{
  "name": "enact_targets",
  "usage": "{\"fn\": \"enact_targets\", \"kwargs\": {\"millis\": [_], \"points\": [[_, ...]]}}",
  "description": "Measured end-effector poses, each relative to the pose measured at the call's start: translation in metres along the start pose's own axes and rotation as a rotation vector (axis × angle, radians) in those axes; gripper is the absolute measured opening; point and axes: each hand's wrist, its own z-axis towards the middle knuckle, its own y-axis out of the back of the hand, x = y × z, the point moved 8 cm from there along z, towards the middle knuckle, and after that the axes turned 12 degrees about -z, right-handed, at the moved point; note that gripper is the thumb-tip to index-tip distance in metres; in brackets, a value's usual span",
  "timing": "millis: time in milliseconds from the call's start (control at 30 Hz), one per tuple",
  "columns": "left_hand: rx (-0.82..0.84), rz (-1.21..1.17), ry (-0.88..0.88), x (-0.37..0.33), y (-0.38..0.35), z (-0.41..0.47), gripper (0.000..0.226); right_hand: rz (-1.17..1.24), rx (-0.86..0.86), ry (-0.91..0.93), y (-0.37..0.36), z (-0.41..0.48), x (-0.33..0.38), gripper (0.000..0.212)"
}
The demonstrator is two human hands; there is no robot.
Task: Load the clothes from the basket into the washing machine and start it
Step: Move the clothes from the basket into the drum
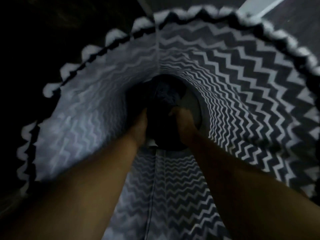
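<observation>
I look straight down into a tall round laundry basket with a black-and-white zigzag pattern and a scalloped rim. Dark clothes lie bunched at its bottom. Both my arms reach deep inside. My left hand is at the left edge of the dark bundle and my right hand at its right edge, fingers curled into the cloth. The fingertips are lost in shadow. The washing machine is not in view.
A pale patch of the basket's floor shows right of the clothes. Outside the rim everything is dark on the left; a light strip crosses the upper right corner.
</observation>
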Motion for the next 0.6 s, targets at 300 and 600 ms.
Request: {"fn": "enact_targets", "kwargs": {"millis": [300, 600], "points": [[0.338, 0.107, 0.112, -0.021, -0.02, -0.062, 0.045, 0.316, 0.022, -0.109, 0.017, -0.067, -0.024, 0.036], [0.073, 0.259, -0.23, -0.065, -0.029, -0.173, 0.046, -0.188, -0.166, -0.11, 0.06, -0.111, -0.002, 0.05]]}}
